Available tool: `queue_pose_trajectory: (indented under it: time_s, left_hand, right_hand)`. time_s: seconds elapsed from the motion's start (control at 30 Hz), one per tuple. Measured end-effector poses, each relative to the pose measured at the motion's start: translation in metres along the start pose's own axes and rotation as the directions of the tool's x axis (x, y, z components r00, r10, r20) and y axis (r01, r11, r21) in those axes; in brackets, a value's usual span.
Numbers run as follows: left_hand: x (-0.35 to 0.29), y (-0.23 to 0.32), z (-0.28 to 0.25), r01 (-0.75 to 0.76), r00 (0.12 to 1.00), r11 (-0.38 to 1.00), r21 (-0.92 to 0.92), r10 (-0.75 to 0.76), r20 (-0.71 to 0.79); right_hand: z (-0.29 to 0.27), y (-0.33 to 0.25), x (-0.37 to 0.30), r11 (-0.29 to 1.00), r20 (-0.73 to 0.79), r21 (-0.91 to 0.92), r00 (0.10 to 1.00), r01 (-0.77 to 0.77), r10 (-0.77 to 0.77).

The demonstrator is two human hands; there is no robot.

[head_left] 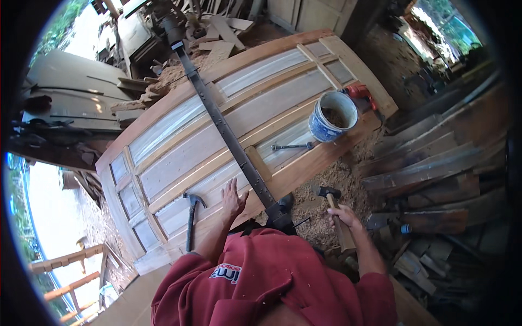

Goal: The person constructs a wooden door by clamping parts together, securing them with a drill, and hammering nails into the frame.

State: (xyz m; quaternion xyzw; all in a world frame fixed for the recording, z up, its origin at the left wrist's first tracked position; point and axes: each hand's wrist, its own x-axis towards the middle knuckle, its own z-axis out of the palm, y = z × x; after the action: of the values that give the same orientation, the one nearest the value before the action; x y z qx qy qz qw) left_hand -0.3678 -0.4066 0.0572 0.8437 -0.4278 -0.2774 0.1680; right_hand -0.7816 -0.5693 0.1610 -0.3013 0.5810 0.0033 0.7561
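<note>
A paneled wooden door (196,138) lies flat in front of me. My left hand (234,200) is over its near edge, fingers spread, with nothing in them. A long dark steel bar clamp (222,126) crosses the door just right of that hand. Left of the hand lies a claw hammer (191,220) with a dark handle. My right hand (346,216) is wrapped round the wooden handle of a short sledgehammer (329,192), off the door's near edge. Its dark head points away from me, above the sawdust-covered floor.
A blue and white bucket (318,129) stands on the door's right part, beside a red power drill (358,92). A wrench (292,146) lies nearer the clamp. Stacked boards (435,168) fill the right side. Scrap wood (223,32) is piled beyond the door.
</note>
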Motion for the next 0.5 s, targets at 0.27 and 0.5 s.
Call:
queue_pose_trajectory:
  time_s: [0.27,0.5]
  left_hand:
    - [0.038,0.070,0.063,0.231,0.966,0.961,-0.150,-0.245,-0.083]
    - [0.051,0.073,0.086,0.173,0.973,0.978,-0.116,-0.188,-0.132]
  right_hand:
    - [-0.006,-0.014,-0.058,0.944,-0.194,-0.316,0.981,-0.091,0.029]
    - [-0.024,-0.060,-0.056,0.568,-0.066,-0.821,0.983,0.046,-0.174]
